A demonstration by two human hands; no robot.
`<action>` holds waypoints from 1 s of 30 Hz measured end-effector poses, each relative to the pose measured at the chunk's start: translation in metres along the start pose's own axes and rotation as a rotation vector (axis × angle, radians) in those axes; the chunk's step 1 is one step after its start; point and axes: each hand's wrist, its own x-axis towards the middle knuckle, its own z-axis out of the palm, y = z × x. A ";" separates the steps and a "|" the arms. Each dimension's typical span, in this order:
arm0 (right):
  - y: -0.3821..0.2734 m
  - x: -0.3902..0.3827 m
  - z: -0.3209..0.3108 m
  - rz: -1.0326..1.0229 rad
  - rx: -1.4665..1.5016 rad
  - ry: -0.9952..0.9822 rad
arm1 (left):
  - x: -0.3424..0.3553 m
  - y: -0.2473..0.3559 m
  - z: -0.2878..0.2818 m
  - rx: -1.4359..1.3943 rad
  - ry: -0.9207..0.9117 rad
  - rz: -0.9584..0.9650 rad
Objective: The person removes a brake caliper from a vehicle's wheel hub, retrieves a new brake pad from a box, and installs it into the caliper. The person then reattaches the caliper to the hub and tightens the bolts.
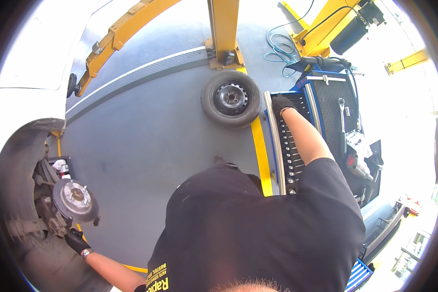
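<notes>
At the wheel arch: my gloved left hand point(76, 241) rests low by the bare brake disc point(75, 198); closed or open, I cannot tell.
In the drawer: my gloved right hand point(281, 104) reaches far into the blue tool cart point(333, 97), fingers down among the sockets point(292, 155); I can't see whether it grips anything.
Risk: I'm stretched both ways, so I could grab the wrong socket blind or bump the disc's studs.
Risk two: the loose wheel point(231, 99) lies near my path, a trip hazard.
Textures: disc smooth, dull steel; tyre ribbed rubber; floor point(146, 141) matte grey; sockets shiny, cylindrical.
</notes>
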 end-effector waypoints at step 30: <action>-0.048 -0.079 0.008 -0.300 1.128 -0.532 | -0.004 -0.011 0.025 -0.083 -0.089 0.032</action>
